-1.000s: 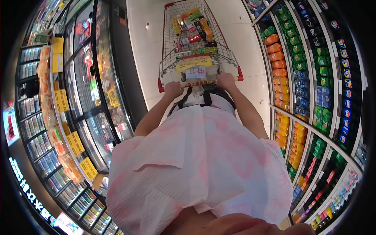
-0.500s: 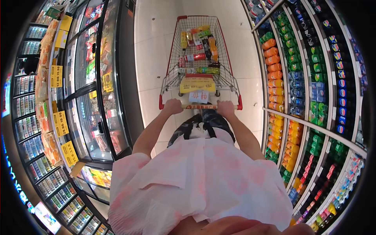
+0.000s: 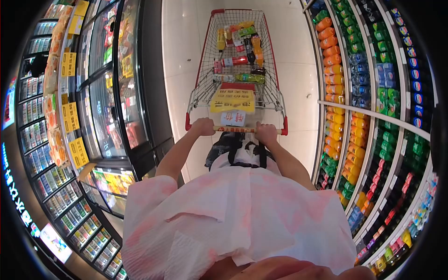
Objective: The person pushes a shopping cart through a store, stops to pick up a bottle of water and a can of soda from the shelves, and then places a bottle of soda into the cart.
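Both my hands grip the handle of a wire shopping cart with red trim. My left hand is wrapped round the handlebar's left part, and my right hand closes round it on the right. Between them, the handlebar shows printed characters. Yellow and white paper signs hang just ahead of the bar. Several drinks lie in the basket, among them an orange bottle, a red bottle and a green bottle.
Shelves of bottled drinks line the right side, behind a metal rail. Glass-doored freezers stand on the left, with packaged food and yellow price tags beside them. Pale tiled floor runs between.
The shelves and freezers have shifted back toward me as the cart moves forward along the aisle. Both hands stay on the handlebar, and the cart has turned slightly in view.
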{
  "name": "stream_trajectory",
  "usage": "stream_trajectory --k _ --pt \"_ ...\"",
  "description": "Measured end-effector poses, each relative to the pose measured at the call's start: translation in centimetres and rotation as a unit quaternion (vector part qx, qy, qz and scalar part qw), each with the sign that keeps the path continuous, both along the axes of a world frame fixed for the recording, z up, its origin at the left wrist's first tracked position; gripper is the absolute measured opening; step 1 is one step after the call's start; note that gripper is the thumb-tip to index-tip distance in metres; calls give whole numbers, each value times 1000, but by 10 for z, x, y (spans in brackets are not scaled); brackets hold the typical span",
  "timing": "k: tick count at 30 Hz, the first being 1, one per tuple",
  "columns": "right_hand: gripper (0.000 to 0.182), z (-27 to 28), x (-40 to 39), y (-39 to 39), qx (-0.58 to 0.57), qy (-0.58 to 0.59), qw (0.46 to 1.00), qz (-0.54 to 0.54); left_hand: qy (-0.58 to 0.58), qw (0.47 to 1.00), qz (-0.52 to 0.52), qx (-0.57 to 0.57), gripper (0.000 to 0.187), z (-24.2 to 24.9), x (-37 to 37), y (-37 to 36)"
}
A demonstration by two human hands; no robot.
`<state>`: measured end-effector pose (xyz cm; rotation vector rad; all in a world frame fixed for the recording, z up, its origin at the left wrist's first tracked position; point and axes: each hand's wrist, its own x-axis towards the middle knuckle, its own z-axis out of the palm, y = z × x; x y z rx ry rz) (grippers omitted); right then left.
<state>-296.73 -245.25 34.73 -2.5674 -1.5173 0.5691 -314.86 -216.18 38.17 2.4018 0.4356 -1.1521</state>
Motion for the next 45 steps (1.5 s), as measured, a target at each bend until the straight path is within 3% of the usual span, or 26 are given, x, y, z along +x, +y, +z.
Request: stream_trajectory --k 6,9,13,16,20,30,34,36,38,39,40,42,43,45 --pt "18 5 -67 -83 -28 14 999 16 -16 999 40 -8 34 -10 -78 -86" --pt "19 1 -97 -126 -20 12 999 24 -5 1000 7 -11 35 -17 -111 -129" --pt "23 9 -135 -179 -44 44 998 23 14 998 49 -28 38 -1 -149 -188" --pt "23 20 -164 -217 -60 71 995 18 -7 999 10 -40 37 -28 -191 -229" --pt "23 16 -203 -265 -75 87 993 0 31 998 21 -47 36 -19 -223 -276" --pt "25 20 -285 -375 -60 52 997 -4 -3 1000 21 -17 38 -11 -303 -389" --pt "30 10 -318 -420 -97 69 993 -1 21 999 -32 -9 41 -27 -340 -435" --pt "30 -9 -342 -446 -103 68 992 -30 -23 991 -129 -8 45 -49 -369 -457" --pt "26 -40 -365 -477 -47 -12 999 10 -14 997 -73 -15 45 -71 -396 -478" --pt "27 -43 -376 -492 6 -36 999 1 -14 999 -28 -10 44 -40 -395 -495" --pt "24 -48 -384 -505 -13 -40 999 29 -39 999 -10 -15 44 -42 -406 -509" --pt "18 23 -385 -513 -137 80 987 34 -71 997 5 -23 43 -44 -425 -536" --pt "17 48 -391 -524 -153 64 985 46 -77 997 -1 -28 42 -38 -432 -550" --pt "15 47 -403 -561 -117 37 992 32 -62 998 0 -29 40 -37 -443 -584"
